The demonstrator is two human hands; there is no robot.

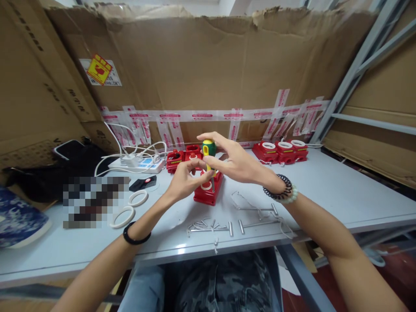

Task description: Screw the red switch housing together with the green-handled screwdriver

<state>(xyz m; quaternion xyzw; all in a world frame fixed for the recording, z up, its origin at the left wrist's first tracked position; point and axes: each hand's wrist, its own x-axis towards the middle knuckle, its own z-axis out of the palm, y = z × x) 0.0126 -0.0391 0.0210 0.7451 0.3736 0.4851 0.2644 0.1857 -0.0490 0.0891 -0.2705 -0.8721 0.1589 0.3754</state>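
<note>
Both hands (186, 177) (235, 162) grip screwdriver (209, 149) above red box (208, 190)

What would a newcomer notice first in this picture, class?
Mid-table, the left hand and right hand meet over a red box, the right gripping a green-and-yellow screwdriver standing upright on it. More red boxes line the taped cardboard wall behind.

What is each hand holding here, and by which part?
The right hand grips a screwdriver just below its green-and-yellow handle; the left hand pinches its shaft above the red box.
</note>
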